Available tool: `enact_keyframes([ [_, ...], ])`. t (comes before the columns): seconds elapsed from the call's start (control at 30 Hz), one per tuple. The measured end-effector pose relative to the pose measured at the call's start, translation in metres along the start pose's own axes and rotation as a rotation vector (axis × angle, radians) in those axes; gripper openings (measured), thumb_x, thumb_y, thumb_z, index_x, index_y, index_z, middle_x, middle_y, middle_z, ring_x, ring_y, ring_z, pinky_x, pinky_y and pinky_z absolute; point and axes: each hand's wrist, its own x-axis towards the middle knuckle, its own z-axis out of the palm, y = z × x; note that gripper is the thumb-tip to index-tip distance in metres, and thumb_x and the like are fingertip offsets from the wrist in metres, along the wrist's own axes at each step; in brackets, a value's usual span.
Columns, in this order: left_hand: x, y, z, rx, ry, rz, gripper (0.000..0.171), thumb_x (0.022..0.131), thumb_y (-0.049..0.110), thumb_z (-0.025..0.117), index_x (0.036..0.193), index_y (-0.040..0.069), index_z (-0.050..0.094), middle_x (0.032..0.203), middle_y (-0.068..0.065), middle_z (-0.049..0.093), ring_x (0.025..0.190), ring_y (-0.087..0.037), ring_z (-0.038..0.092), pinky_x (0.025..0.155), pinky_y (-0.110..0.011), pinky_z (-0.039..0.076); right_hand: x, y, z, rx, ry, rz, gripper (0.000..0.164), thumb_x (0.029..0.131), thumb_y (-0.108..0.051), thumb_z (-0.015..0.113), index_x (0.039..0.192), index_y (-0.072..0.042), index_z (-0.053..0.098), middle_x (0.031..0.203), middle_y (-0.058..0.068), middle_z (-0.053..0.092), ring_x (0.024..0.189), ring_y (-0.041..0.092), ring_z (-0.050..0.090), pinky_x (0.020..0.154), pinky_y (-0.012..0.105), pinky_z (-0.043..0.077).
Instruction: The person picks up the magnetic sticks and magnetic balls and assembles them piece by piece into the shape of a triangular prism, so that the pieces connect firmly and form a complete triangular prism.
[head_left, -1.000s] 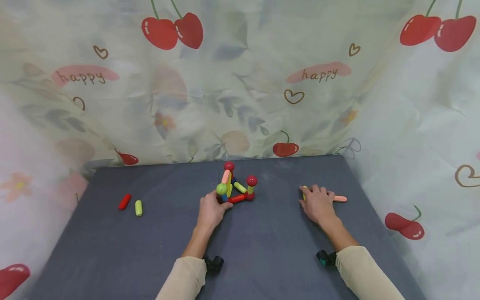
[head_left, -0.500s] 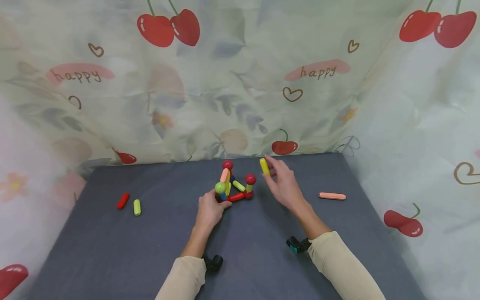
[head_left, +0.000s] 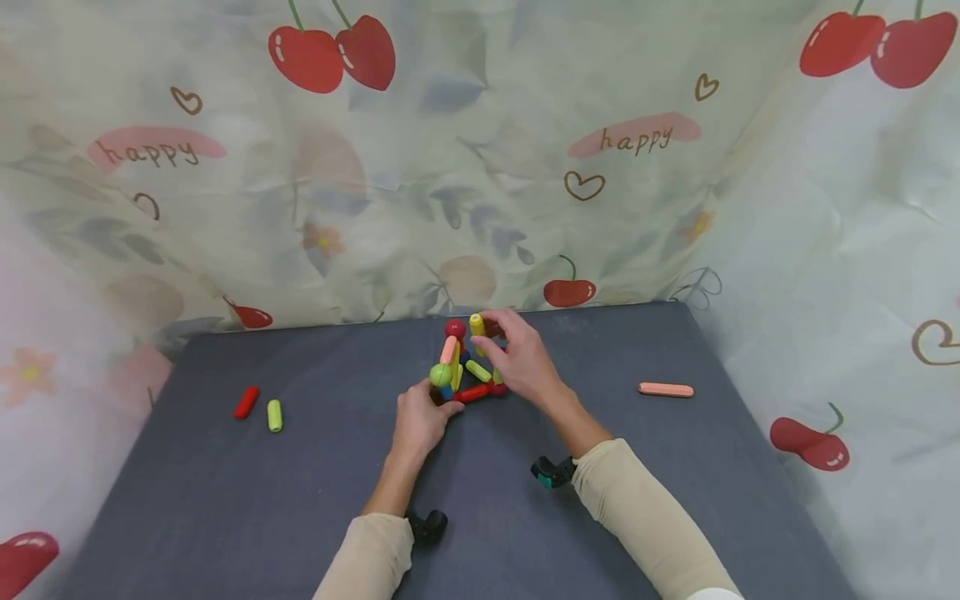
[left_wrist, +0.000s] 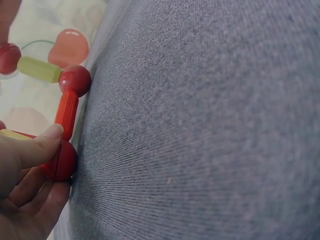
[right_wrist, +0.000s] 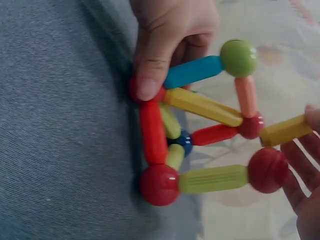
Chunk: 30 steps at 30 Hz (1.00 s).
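A frame of coloured sticks and ball joints stands on the dark table. At its near corner my left hand grips a red ball, thumb on top. From there a blue stick rises to a green ball, and a red stick runs to another red ball. A light green stick stands on that one, topped by a red ball. My right hand pinches a yellow stick, its free end close to the frame's upper red balls.
On the left of the table lie a short red stick and a light green stick. A longer pink stick lies to the right. A printed curtain hangs behind the table's back edge.
My right hand picked up the yellow stick from the table's right side and carried it left to the frame, leaving the pink stick behind. My left hand has kept its grip.
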Motion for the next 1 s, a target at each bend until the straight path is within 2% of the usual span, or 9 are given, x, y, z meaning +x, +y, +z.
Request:
enact_keyframes([
  [0.17, 0.0, 0.0, 0.002, -0.003, -0.004, 0.0, 0.034, 0.082, 0.026, 0.087, 0.106, 0.007, 0.073, 0.091, -0.009, 0.076, 0.083, -0.022, 0.069, 0.078, -0.042, 0.058, -0.004, 0.006, 0.006, -0.041, -0.059, 0.058, 0.034, 0.095, -0.021, 0.074, 0.126, -0.01, 0.065, 0.117, 0.007, 0.069, 0.105, 0.021, 0.068, 0.092, 0.04, 0.059],
  [0.3, 0.0, 0.0, 0.002, -0.009, 0.001, 0.004, 0.035, 0.082, 0.026, 0.087, 0.109, 0.007, 0.074, 0.094, -0.01, 0.077, 0.085, -0.023, 0.071, 0.08, -0.043, 0.058, -0.006, 0.01, 0.007, -0.138, -0.106, 0.088, 0.033, 0.093, -0.027, 0.077, 0.122, -0.013, 0.069, 0.11, 0.003, 0.072, 0.096, 0.018, 0.063, 0.085, 0.035, 0.055],
  [0.43, 0.0, 0.0, 0.001, -0.012, 0.005, 0.014, 0.035, 0.082, 0.025, 0.087, 0.109, 0.007, 0.074, 0.094, -0.01, 0.077, 0.085, -0.023, 0.072, 0.079, -0.043, 0.059, -0.007, 0.015, 0.01, -0.233, -0.155, 0.084, 0.031, 0.091, -0.028, 0.079, 0.118, -0.015, 0.072, 0.097, 0.001, 0.072, 0.085, 0.016, 0.053, 0.074, 0.031, 0.046],
  [0.6, 0.0, -0.001, 0.001, -0.01, 0.011, 0.021, 0.034, 0.081, 0.025, 0.088, 0.106, 0.007, 0.074, 0.091, -0.01, 0.076, 0.082, -0.023, 0.07, 0.077, -0.042, 0.058, -0.008, 0.019, 0.013, -0.316, -0.174, 0.048, 0.025, 0.089, -0.028, 0.081, 0.11, -0.016, 0.075, 0.086, 0.0, 0.066, 0.079, 0.016, 0.05, 0.07, 0.031, 0.042],
  [0.83, 0.0, -0.001, 0.001, -0.001, 0.015, 0.026, 0.033, 0.081, 0.025, 0.088, 0.105, 0.007, 0.074, 0.09, -0.009, 0.077, 0.082, -0.023, 0.071, 0.077, -0.042, 0.058, -0.011, 0.019, 0.016, -0.384, -0.198, -0.016, 0.023, 0.088, -0.032, 0.081, 0.105, -0.017, 0.076, 0.098, 0.008, 0.069, 0.083, 0.02, 0.051, 0.074, 0.035, 0.043],
  [1.0, 0.0, 0.001, 0.001, 0.017, 0.014, 0.022, 0.031, 0.081, 0.024, 0.088, 0.102, 0.006, 0.074, 0.088, -0.01, 0.076, 0.08, -0.024, 0.07, 0.076, -0.042, 0.057, -0.013, 0.016, 0.018, -0.455, -0.204, -0.046, 0.022, 0.086, -0.036, 0.082, 0.103, -0.023, 0.078, 0.107, 0.003, 0.066, 0.091, 0.022, 0.054, 0.079, 0.04, 0.047],
])
